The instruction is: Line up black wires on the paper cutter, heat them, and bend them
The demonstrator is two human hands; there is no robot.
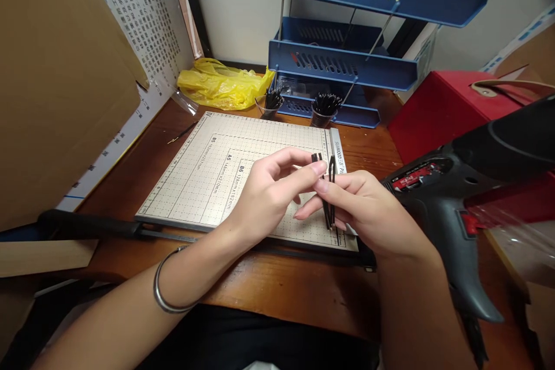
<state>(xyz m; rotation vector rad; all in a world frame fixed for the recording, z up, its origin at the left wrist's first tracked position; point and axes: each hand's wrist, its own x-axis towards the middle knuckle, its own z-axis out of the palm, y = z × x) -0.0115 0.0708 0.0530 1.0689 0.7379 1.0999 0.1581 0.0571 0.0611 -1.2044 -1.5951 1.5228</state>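
Both hands meet over the lower right part of a paper cutter (pixel 243 167) that lies on the wooden tabletop (pixel 277 289). The right hand (pixel 368 214) holds a small bunch of thin black strips (pixel 330 196) upright, its fingers (pixel 336 191) pinched around the bunch near the middle, so the strips stick out toward 12 o'clock above the grip and toward 6 o'clock below it. The left hand (pixel 264 196), with a metal bangle (pixel 167 289) on its wrist, comes in from 9 o'clock; its thumb and forefinger are pressed together on the top end of one strip (pixel 317 158), just beside the bunch.

The cutter's gridded board carries size marks that can be read: "B5", "A5" with "148mm x 210mm", and "B6" with "128mm x 182mm". Its ruler edge bears print too small to make out.

At 3 o'clock of the hands a grey and black heat gun (pixel 451 196) with a red label stands close by. At 12 o'clock, two clear cups (pixel 323 113) of black pieces sit before blue stacking trays (pixel 342 63); a yellow plastic bag (pixel 223 87) lies at 11 o'clock.
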